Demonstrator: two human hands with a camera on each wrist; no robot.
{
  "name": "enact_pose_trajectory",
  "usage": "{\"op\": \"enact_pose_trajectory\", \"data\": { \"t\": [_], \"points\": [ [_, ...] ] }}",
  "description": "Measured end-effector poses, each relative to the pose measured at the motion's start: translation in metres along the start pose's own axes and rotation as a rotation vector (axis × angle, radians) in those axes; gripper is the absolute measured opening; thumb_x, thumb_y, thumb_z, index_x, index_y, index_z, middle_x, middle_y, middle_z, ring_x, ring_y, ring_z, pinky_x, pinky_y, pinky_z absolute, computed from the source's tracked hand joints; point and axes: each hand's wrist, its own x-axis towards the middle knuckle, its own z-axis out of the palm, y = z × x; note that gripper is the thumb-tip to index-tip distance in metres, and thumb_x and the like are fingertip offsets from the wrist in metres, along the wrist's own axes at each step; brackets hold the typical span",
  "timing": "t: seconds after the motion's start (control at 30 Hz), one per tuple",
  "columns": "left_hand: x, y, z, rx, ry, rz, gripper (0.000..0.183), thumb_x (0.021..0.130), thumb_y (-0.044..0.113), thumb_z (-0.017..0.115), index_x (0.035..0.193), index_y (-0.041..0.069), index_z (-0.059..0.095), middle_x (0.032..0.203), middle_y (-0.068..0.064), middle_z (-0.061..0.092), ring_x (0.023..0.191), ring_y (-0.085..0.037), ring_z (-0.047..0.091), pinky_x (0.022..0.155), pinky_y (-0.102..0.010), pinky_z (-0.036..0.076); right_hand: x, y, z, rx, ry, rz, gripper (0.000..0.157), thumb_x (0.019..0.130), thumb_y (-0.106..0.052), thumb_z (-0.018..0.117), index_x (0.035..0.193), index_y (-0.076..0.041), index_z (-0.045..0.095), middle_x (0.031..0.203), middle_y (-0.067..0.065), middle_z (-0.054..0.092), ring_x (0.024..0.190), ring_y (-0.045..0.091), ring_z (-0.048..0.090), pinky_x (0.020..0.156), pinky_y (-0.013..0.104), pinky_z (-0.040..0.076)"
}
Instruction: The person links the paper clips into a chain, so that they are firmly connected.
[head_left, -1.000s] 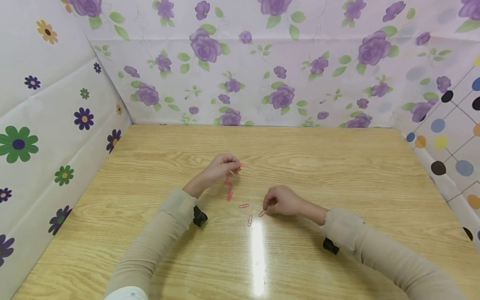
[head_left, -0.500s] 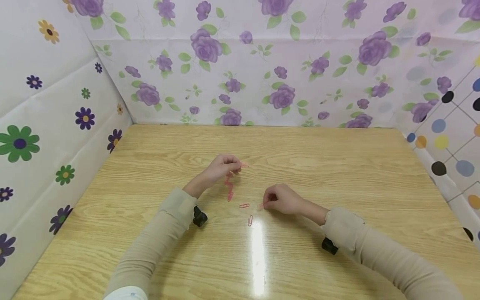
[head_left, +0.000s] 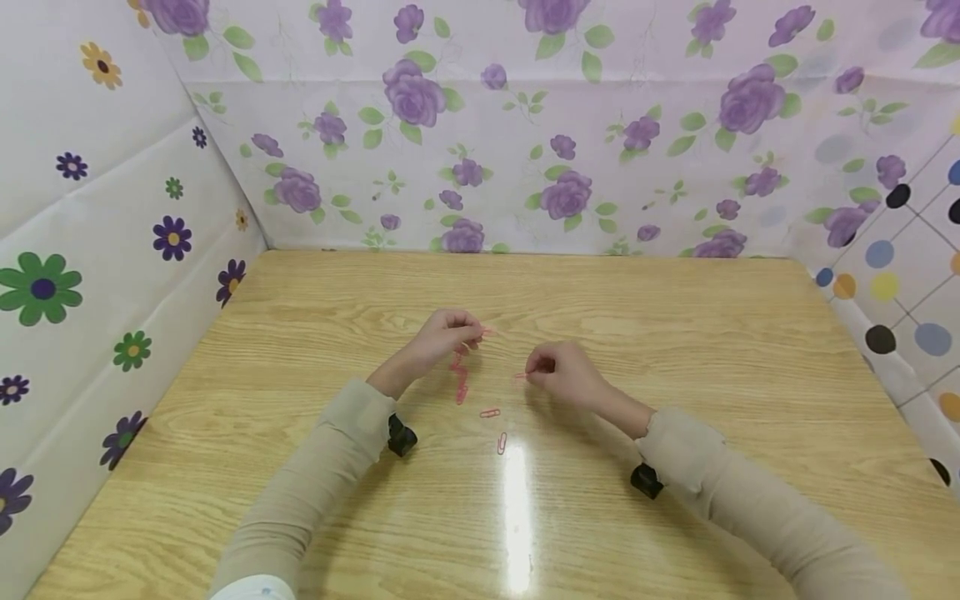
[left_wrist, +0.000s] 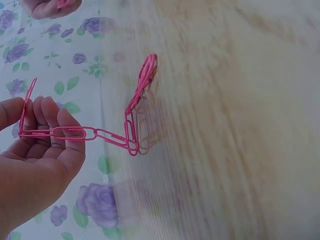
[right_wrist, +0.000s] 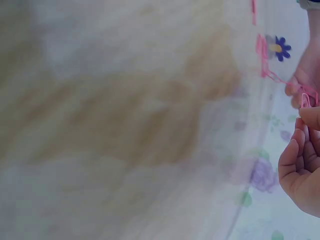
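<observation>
My left hand (head_left: 446, 337) pinches the end clip (left_wrist: 25, 111) of a chain of linked pink paper clips (left_wrist: 70, 133). The clip's tip sticks out past the fingertips, and the chain (head_left: 461, 383) hangs down and trails onto the table. To the right and a little nearer, my right hand (head_left: 567, 375) holds a single pink paper clip (head_left: 521, 376) between thumb and finger, lifted off the wood. In the right wrist view, that clip (right_wrist: 305, 101) points up from the fingertips, apart from the chain as far as the head view shows.
Two loose pink paper clips, one lying crosswise (head_left: 490, 413) and one lengthwise (head_left: 502, 442), are on the wooden table (head_left: 675, 308) between the forearms. A flowered sheet (head_left: 510, 167) stands behind the table. Black wrist cameras hang under both cuffs.
The right hand has picked its paper clip up off the table and carried it away from the body, toward the back. The left hand stays nearly still with the chain.
</observation>
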Motion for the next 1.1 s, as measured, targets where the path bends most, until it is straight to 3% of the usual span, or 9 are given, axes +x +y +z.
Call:
{"op": "enact_pose_trajectory", "data": {
  "t": [0.13,0.33,0.53,0.77,0.9,1.1],
  "points": [
    [0.000,0.000,0.001,-0.009,0.022,-0.019,0.027,0.093,0.011,0.051,0.100,-0.015,0.054,0.083,-0.006,0.057,0.077,-0.016,0.055,0.078,-0.044,0.046,0.010,-0.002,-0.002,0.011,0.061,0.017,0.007,0.081,0.001,0.063,0.076,-0.004,0.065,0.070,0.003,0.061,0.060,0.012,0.050,0.054,0.024,0.043],
    [0.001,0.003,0.003,-0.037,0.015,-0.025,0.018,0.093,0.009,0.051,0.094,-0.008,0.057,0.086,-0.014,0.058,0.078,-0.020,0.056,0.071,-0.034,0.048,0.022,-0.003,-0.001,0.021,0.112,0.037,0.003,0.082,-0.001,0.063,0.081,0.000,0.066,0.075,0.006,0.063,0.064,0.014,0.053,0.058,0.026,0.045],
    [0.001,0.005,0.007,-0.034,0.011,-0.042,0.024,0.093,0.008,0.050,0.099,-0.014,0.055,0.087,-0.016,0.057,0.077,-0.019,0.055,0.071,-0.035,0.048,0.031,-0.001,0.004,0.046,0.168,0.074,0.004,0.083,-0.002,0.064,0.083,0.000,0.067,0.077,0.006,0.064,0.065,0.015,0.056,0.059,0.027,0.047],
    [0.002,0.005,0.009,-0.028,0.006,-0.049,0.027,0.093,0.009,0.049,0.100,-0.016,0.053,0.091,-0.024,0.056,0.076,-0.017,0.055,0.072,-0.034,0.048,0.036,-0.006,0.009,0.030,0.215,0.035,0.004,0.081,-0.003,0.065,0.080,0.001,0.067,0.075,0.008,0.065,0.064,0.016,0.056,0.058,0.027,0.046],
    [0.002,0.006,0.009,-0.030,-0.005,-0.048,0.028,0.093,0.009,0.049,0.101,-0.018,0.053,0.086,-0.019,0.057,0.075,-0.017,0.055,0.072,-0.033,0.048,0.037,-0.007,0.011,0.008,0.239,0.007,0.004,0.080,-0.002,0.066,0.076,0.000,0.067,0.073,0.007,0.065,0.061,0.014,0.055,0.057,0.025,0.045],
    [0.001,0.005,0.009,-0.031,0.000,-0.066,0.024,0.093,0.008,0.048,0.096,-0.015,0.054,0.085,-0.018,0.057,0.084,-0.034,0.055,0.076,-0.041,0.047,0.038,-0.007,0.013,-0.022,0.285,-0.030,0.005,0.079,0.001,0.066,0.075,-0.003,0.067,0.072,0.006,0.065,0.060,0.014,0.054,0.056,0.025,0.044]
  ]
}}
